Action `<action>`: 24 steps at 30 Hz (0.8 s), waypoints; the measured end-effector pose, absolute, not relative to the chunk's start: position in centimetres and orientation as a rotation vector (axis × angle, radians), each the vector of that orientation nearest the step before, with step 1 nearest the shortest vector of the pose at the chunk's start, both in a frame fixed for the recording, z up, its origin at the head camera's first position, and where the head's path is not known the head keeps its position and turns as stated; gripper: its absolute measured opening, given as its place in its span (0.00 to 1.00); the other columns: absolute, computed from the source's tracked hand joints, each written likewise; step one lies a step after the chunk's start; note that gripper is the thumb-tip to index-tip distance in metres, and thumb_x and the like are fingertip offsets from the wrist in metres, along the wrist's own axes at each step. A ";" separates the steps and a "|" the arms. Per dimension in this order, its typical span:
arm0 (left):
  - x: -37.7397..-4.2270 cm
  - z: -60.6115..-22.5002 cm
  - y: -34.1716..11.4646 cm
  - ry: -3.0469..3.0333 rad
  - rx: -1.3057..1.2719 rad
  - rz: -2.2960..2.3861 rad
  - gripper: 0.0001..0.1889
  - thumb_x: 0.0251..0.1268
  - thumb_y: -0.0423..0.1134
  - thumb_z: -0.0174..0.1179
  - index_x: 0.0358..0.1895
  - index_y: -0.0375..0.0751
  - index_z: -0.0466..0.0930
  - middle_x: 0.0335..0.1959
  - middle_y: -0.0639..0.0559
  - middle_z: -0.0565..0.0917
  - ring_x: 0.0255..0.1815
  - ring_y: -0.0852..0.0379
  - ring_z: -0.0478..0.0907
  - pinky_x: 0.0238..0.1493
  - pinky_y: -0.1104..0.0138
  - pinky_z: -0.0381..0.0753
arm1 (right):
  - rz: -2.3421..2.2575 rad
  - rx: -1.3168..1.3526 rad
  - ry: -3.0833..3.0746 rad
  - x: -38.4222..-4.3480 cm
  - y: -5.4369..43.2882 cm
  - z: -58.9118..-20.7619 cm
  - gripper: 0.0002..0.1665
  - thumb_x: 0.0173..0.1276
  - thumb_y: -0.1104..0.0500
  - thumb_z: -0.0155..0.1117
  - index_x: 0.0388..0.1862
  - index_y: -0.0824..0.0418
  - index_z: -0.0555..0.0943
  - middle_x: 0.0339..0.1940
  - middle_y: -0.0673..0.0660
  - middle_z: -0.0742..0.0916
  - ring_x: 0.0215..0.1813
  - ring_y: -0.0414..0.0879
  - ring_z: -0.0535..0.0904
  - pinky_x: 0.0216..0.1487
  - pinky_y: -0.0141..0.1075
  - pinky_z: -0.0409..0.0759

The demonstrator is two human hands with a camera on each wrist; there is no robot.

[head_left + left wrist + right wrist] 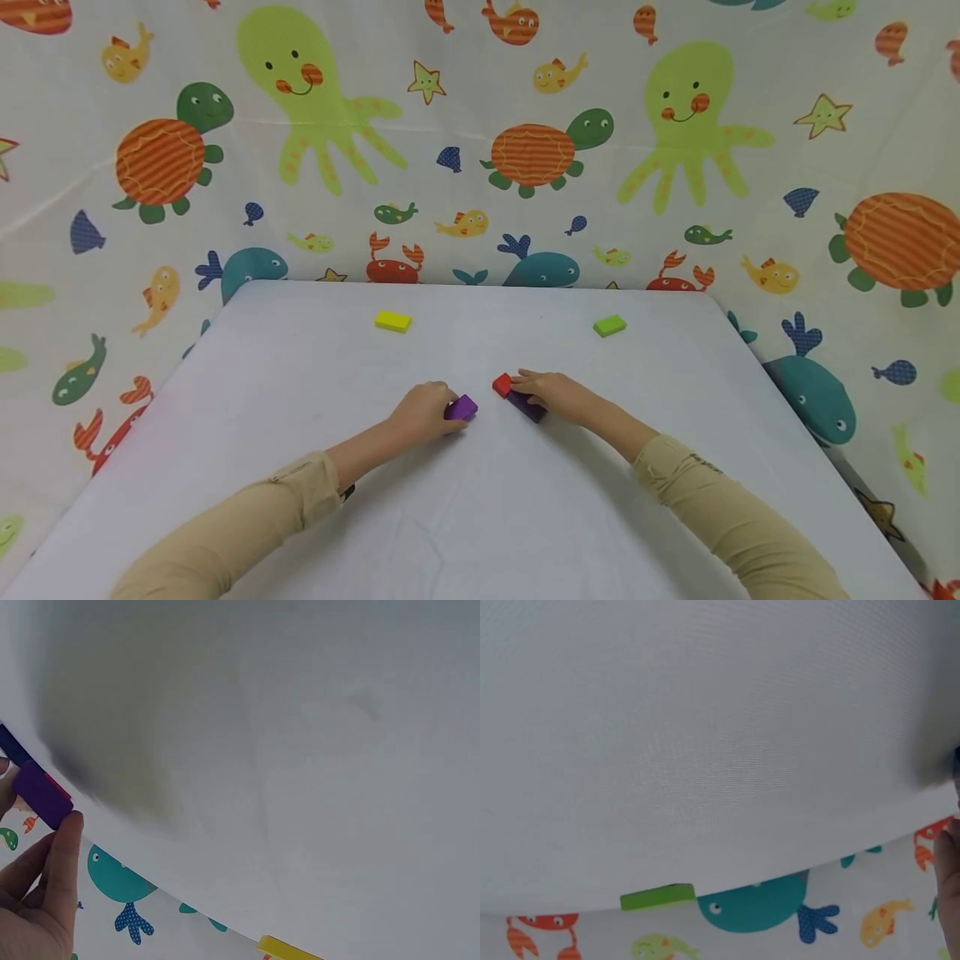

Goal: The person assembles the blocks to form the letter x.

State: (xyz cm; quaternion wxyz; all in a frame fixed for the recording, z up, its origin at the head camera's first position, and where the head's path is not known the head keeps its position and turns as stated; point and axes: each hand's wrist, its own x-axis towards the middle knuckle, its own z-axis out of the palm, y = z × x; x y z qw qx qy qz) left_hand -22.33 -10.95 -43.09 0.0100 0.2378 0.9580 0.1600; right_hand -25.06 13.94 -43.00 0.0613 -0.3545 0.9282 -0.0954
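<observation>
Between the thumb and fingers of my left hand (422, 413) is a purple block (462, 408), pinched by its ends; the left wrist view shows the same purple block (43, 795) close to the fingertips. To its right, my right hand (553, 395) has its fingers over a dark blue block (527, 406) and grips it. A red block (502, 385) lies against the far end of the dark blue one, with right fingertips at its edge. Only part of the right hand (949, 877) shows at the edge of the right wrist view.
A yellow block (393, 322) lies toward the back left of the white table (337, 517). Toward the back right is a green block (610, 326). Behind the table's far edge hangs a curtain (465, 75) printed with sea animals.
</observation>
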 end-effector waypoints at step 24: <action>-22.4 -43.4 -9.7 3.038 0.791 0.419 0.11 0.51 0.38 0.69 0.28 0.31 0.81 0.22 0.48 0.73 0.24 0.58 0.64 0.25 0.70 0.65 | -0.103 -1.051 2.751 -25.2 13.1 -42.4 0.27 0.67 0.68 0.56 0.66 0.61 0.71 0.69 0.60 0.72 0.69 0.57 0.67 0.60 0.46 0.75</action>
